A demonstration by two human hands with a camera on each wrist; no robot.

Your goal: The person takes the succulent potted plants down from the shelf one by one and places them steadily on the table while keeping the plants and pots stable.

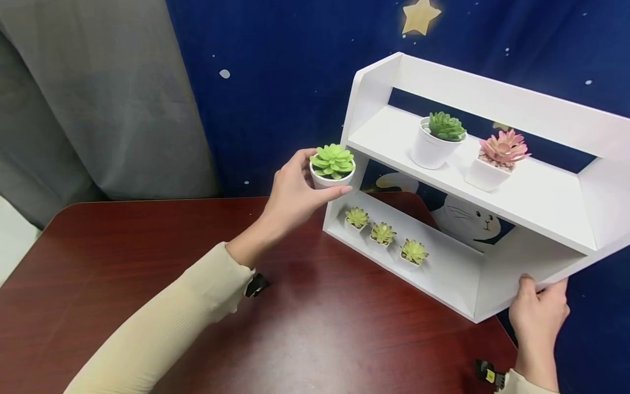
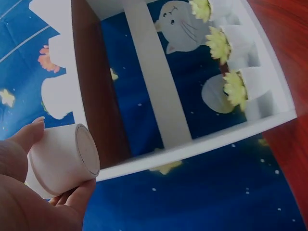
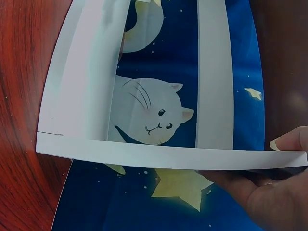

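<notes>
My left hand [image 1: 300, 186] grips a round white pot with a bright green succulent [image 1: 332, 164], held up just left of the white two-tier shelf [image 1: 492, 205]. In the left wrist view the pot [image 2: 62, 156] shows its base, with thumb and fingers around its side. At the shelf's right end, my right hand [image 1: 538, 314] pinches the side panel's edge, the thumb inside and the fingers outside. A round pot with a dark green succulent [image 1: 435, 145] and a square pot with a pink succulent [image 1: 494, 164] stand on the upper tier.
Several small yellow-green succulents, one [image 1: 380, 235] in the middle, line the lower tier's left part. The shelf stands at an angle on a reddish-brown table [image 1: 147, 262]. Behind are a blue star-patterned cloth [image 1: 275, 71] and a grey curtain [image 1: 108, 98].
</notes>
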